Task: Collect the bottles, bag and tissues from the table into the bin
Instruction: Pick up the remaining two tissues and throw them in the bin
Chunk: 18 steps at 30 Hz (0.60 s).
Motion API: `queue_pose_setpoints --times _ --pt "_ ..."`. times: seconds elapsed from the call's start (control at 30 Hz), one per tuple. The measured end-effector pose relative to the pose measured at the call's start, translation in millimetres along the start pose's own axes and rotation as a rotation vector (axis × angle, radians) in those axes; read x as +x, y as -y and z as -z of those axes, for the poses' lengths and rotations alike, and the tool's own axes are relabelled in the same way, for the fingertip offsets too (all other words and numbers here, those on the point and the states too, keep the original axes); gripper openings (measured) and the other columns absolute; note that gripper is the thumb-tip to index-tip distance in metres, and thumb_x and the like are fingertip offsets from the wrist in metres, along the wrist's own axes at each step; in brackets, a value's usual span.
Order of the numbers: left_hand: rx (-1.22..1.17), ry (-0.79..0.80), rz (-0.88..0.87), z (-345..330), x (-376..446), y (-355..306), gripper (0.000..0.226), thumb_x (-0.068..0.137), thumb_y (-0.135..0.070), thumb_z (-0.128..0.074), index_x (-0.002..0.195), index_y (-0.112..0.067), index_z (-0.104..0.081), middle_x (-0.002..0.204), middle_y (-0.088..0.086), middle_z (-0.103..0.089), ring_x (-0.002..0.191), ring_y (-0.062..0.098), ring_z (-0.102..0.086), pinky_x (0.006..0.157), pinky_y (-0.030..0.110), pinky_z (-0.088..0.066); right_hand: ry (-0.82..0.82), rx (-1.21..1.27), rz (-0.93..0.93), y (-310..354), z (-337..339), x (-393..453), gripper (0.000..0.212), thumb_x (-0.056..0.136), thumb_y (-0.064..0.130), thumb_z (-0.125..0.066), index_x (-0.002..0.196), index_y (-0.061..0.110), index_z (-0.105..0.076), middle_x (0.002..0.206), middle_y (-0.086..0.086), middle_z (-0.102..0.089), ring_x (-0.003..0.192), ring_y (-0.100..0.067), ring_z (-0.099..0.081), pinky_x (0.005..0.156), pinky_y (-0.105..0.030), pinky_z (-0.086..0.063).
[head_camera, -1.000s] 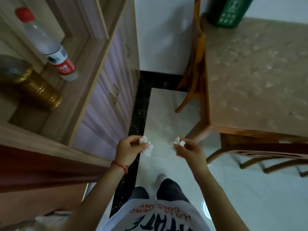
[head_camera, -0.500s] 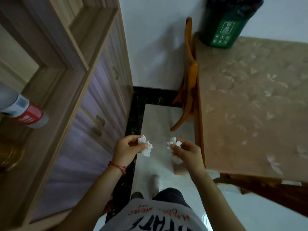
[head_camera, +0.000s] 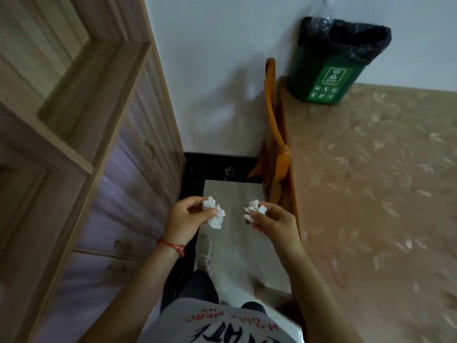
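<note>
tissues: 2 [head_camera: 214, 215] [head_camera: 254, 212] | bin: 1 [head_camera: 329, 68] | table: 1 [head_camera: 371, 169] | hands: 2 [head_camera: 184, 220] [head_camera: 274, 222]

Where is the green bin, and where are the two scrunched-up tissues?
green bin [head_camera: 329, 78]: head view, on its front wall above the white label.
left tissue [head_camera: 214, 215]: head view, on the wad's middle, pinched by the left hand.
right tissue [head_camera: 253, 212]: head view, on the wad's middle, pinched by the right hand.
</note>
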<state>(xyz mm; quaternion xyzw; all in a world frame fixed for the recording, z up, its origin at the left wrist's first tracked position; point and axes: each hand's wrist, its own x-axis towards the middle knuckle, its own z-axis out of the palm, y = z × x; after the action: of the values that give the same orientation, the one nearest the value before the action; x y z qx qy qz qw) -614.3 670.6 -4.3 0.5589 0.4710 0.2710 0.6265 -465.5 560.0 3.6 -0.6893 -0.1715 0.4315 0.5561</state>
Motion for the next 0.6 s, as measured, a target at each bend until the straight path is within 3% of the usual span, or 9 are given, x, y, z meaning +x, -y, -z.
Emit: queue_pose_setpoints --times 0.3,0.47,0.6 --pt "0.027 0.108 -0.027 14.8 147.8 -52.7 0.031 0.071 0.01 -0.067 0.074 -0.02 -0.064 0.056 -0.018 -0.068 0.057 -0.006 -0.062 0.056 0.009 -0.05 -0.065 0.039 0.034 67.9 -44.6 110.3 0.016 0.083 0.006 -0.062 0.098 0.003 -0.064 0.085 -0.013 -0.066 0.073 -0.018 -0.062 0.064 -0.019 -0.054" --pt "0.03 0.113 -0.057 15.6 203.7 -76.5 0.028 0.071 0.011 -0.067 0.075 -0.017 -0.064 0.053 -0.017 -0.067 0.056 -0.007 -0.061 0.055 0.008 -0.049 -0.075 0.031 0.051 93.1 -58.2 156.0 0.011 0.082 0.009 -0.064 0.092 0.015 -0.065 0.085 -0.01 -0.067 0.072 -0.013 -0.063 0.064 -0.018 -0.055" --pt "0.028 0.117 -0.048 9.3 243.5 -89.1 0.024 0.071 0.009 -0.068 0.076 -0.014 -0.066 0.054 -0.013 -0.067 0.056 -0.005 -0.062 0.055 0.01 -0.05 -0.085 0.037 0.052 111.0 -60.6 194.5 0.012 0.083 0.01 -0.064 0.094 0.015 -0.065 0.084 -0.006 -0.068 0.071 -0.01 -0.064 0.066 -0.019 -0.055"
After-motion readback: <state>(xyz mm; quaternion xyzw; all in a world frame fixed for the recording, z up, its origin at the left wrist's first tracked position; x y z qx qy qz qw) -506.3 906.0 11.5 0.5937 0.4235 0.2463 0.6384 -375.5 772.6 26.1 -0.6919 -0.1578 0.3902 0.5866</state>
